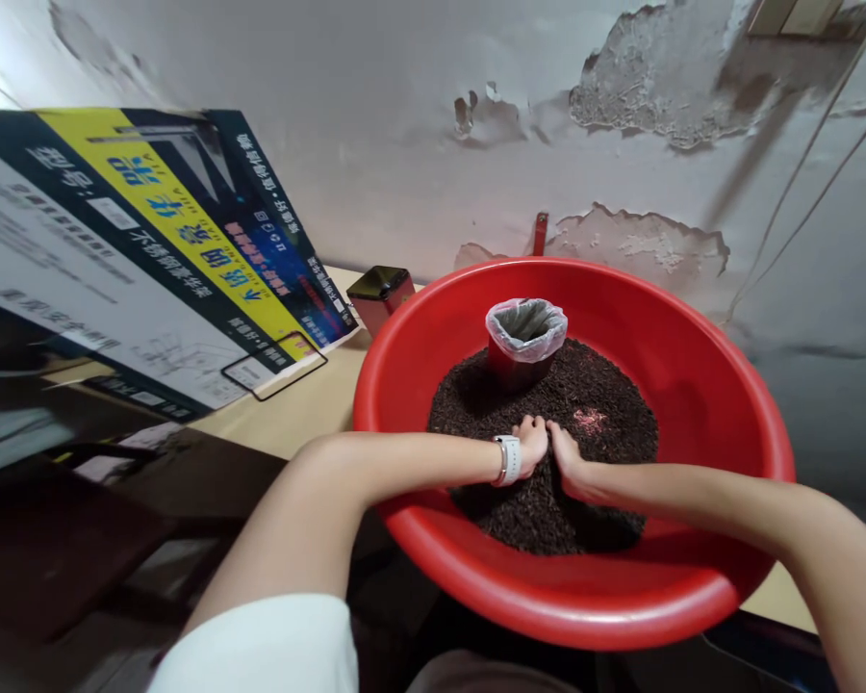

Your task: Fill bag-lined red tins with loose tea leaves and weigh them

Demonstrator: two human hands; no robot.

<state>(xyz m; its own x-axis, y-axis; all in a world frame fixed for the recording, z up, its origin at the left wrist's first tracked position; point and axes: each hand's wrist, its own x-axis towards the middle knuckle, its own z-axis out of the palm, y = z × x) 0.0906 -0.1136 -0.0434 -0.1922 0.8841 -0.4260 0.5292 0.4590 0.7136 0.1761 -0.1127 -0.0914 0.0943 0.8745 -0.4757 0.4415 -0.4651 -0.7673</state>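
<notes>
A wide red plastic basin (776, 433) holds a bed of dark, dry loose tea leaves (613, 385). My left hand (531, 445), with a pale-banded watch at the wrist, curls its fingers down into the leaves. Close against it, my right hand (567, 462) reaches in from the other side, its fingers together and tips towards the left hand. Both hands cup leaves between them; the undersides of the fingers are hidden. Just behind them a dark red tin (516, 371) stands in the leaves, its mouth lined with a clear plastic bag (501, 337) folded over the rim.
Left of the basin, a closed tin with a dark shiny lid (379, 282) stands on the pale tabletop (281, 423). A large printed carton (165, 241) leans at the left, near a thin black wire frame (274, 366). Behind is a peeling wall (375, 125) with hanging cords.
</notes>
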